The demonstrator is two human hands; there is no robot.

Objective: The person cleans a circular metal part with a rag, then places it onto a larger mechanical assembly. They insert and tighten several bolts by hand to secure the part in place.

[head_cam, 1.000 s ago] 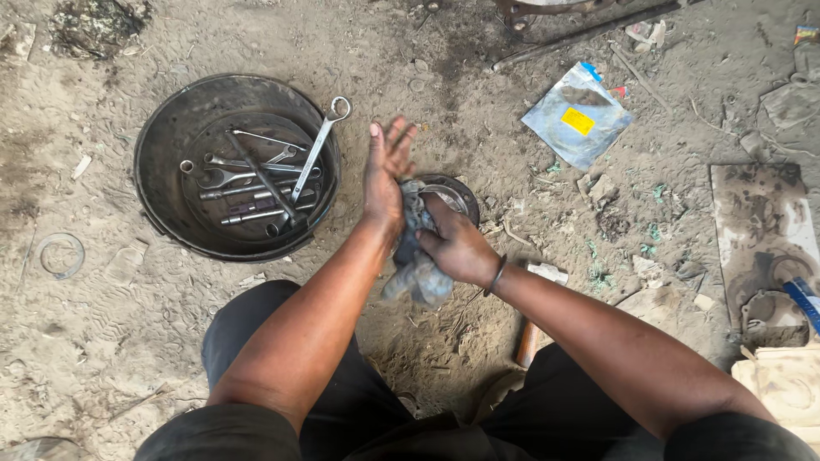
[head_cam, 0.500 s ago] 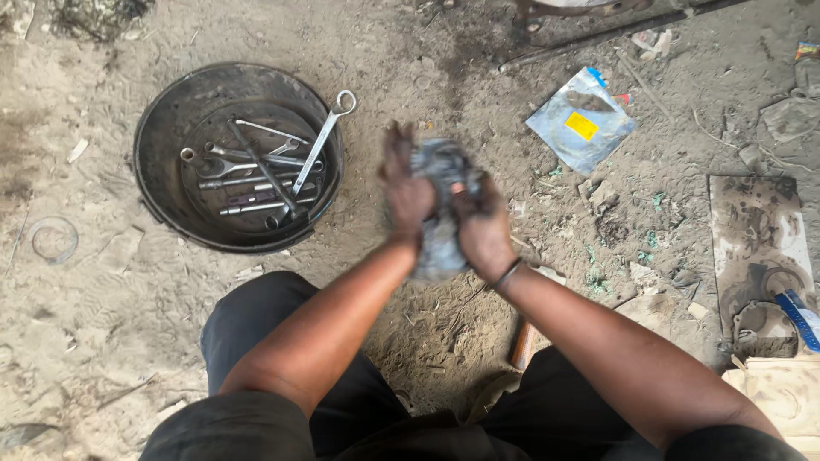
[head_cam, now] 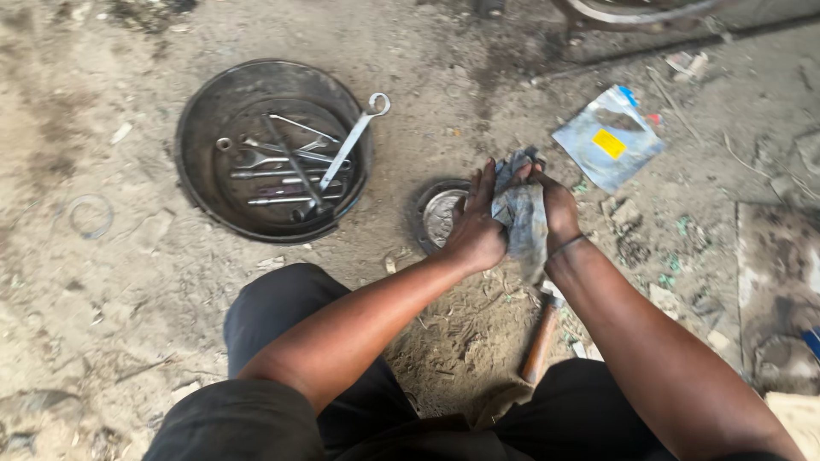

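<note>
The dirt floor (head_cam: 102, 282) carries everything here. Largest on it is the round black metal pan (head_cam: 201, 145), holding a loose heap of spanners, with one ring spanner (head_cam: 357, 137) leaning over its rim. Right of it lies a clear plastic packet (head_cam: 608, 137) with a yellow label. Just below the hands sits a small round metal dish (head_cam: 437, 213); what it holds I cannot tell. A wooden-handled hammer (head_cam: 540, 340) lies near the knees. The left hand (head_cam: 474, 226) and right hand (head_cam: 555, 209) press a grey rag (head_cam: 523, 218) between them, fingers extended, wiping the palms by the look of it.
</note>
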